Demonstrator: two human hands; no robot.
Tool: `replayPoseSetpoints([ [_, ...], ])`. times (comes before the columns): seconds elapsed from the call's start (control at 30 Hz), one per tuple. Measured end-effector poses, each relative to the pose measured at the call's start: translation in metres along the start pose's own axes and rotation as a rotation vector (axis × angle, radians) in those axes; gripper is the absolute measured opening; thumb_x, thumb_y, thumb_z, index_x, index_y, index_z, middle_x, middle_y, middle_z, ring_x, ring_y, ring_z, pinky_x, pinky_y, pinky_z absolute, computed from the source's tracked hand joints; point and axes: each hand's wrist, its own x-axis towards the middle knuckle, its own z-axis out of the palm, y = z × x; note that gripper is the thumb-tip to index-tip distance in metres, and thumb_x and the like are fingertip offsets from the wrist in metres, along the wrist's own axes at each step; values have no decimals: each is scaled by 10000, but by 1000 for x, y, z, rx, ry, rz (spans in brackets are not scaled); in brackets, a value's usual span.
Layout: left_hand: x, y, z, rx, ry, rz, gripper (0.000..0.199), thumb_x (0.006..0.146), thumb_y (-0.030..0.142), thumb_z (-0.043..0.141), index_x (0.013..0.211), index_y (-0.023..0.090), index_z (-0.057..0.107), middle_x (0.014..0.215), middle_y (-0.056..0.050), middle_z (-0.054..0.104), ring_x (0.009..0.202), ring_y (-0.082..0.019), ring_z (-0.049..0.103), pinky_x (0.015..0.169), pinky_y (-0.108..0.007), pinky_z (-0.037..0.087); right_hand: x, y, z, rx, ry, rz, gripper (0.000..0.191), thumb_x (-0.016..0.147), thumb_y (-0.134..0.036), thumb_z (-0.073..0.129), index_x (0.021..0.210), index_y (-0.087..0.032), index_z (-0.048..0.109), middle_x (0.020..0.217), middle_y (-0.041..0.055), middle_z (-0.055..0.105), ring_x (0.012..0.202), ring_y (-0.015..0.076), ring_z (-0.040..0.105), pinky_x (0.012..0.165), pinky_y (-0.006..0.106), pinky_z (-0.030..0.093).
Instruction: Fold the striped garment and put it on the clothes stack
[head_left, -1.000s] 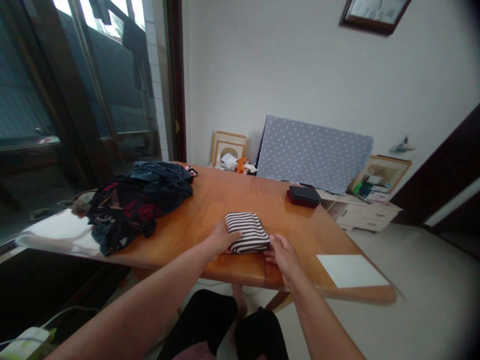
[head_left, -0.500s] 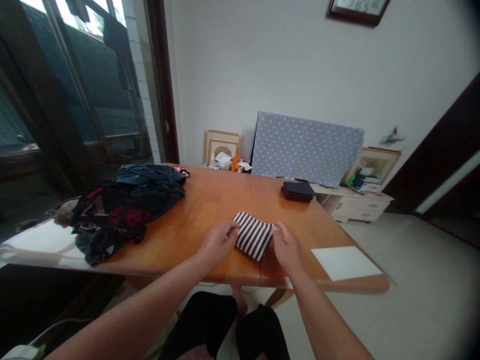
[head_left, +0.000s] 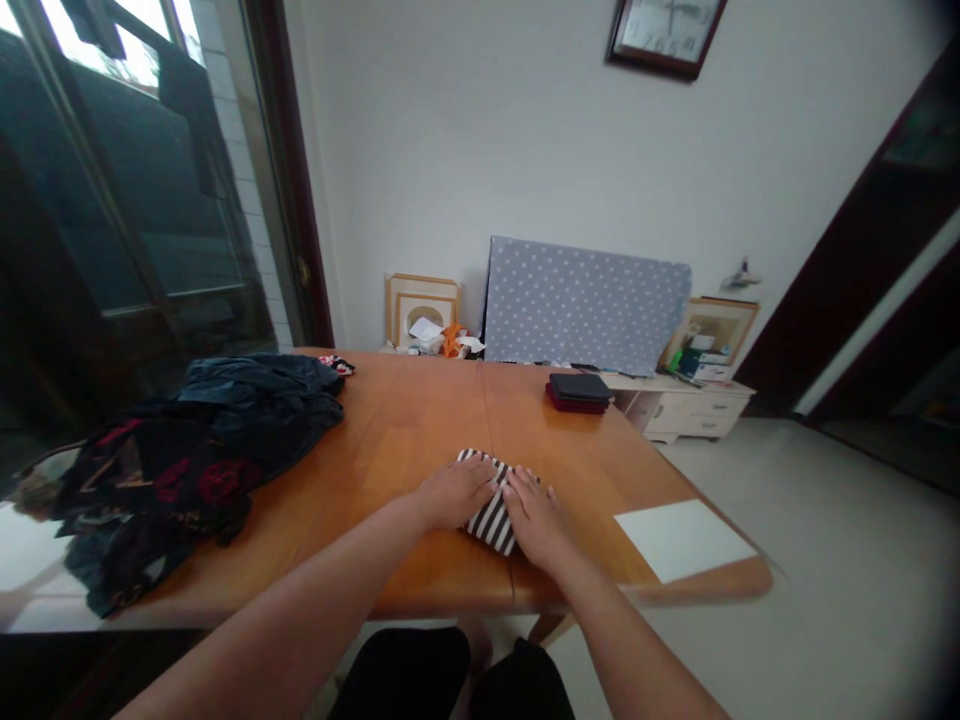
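Observation:
A folded cloth with black and white stripes (head_left: 493,522) lies near the front edge of the wooden table (head_left: 405,420). My left hand (head_left: 455,492) rests on its left side, and my right hand (head_left: 532,520) presses on its right side. The hands nearly meet and cover most of the cloth. Its hidden part cannot be seen, so I cannot tell how it is folded beneath them.
A heap of dark clothes (head_left: 195,470) lies on the table's left. A dark flat stack (head_left: 577,392) sits at the far side, and a white sheet (head_left: 682,540) lies at the right corner. Behind stand a polka-dot board (head_left: 585,305) and a low white cabinet (head_left: 694,405).
Both hands have closed in from the sides and now lie on the striped cloth, which shows much less. The view has tilted upward, so the table sits lower in the frame.

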Motion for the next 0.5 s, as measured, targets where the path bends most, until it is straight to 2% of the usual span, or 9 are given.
replayPoseSetpoints([
  [0.1,14,-6,-11,-168,-68,-85,367,993,355,382,1161,186,662,1319,-101,648,1261,-233,557,1132,-376,359,9,6,-10,76,6,-22,497,1017,-438,307,1402,-242,551,1524,85,459,1442,256,362,1178,513,240],
  [0.17,24,-12,-16,-234,-77,-165,302,953,303,433,1080,193,684,1264,-91,675,1218,-233,577,1107,-365,372,16,11,-18,128,34,-44,405,981,-399,413,1271,-250,654,1405,90,589,1352,256,482,1127,456,337],
  [0.23,32,-21,-18,-258,-64,-259,277,896,276,492,1085,185,673,1258,-106,671,1205,-252,578,1083,-375,383,23,17,-25,186,72,-38,314,920,-354,521,1145,-241,709,1240,96,690,1208,256,596,1033,402,429],
  [0.33,40,-36,-15,-312,-53,-475,398,798,358,602,1143,159,625,1240,-165,667,1151,-314,600,986,-421,445,33,21,-34,290,99,21,234,799,-300,650,1004,-218,728,1006,77,745,967,247,672,864,341,495],
  [0.4,43,-43,-14,-368,-70,-606,474,724,417,665,1118,157,615,1166,-184,693,1079,-341,633,883,-423,492,40,21,-39,332,19,93,202,729,-261,688,921,-208,720,880,51,735,844,220,661,754,294,488],
  [0.5,48,-47,-17,-495,-143,-715,433,651,410,711,999,162,643,1040,-181,731,969,-341,680,757,-394,525,54,19,-46,340,-173,187,129,655,-207,690,784,-198,692,682,-7,660,668,157,581,606,235,416],
])
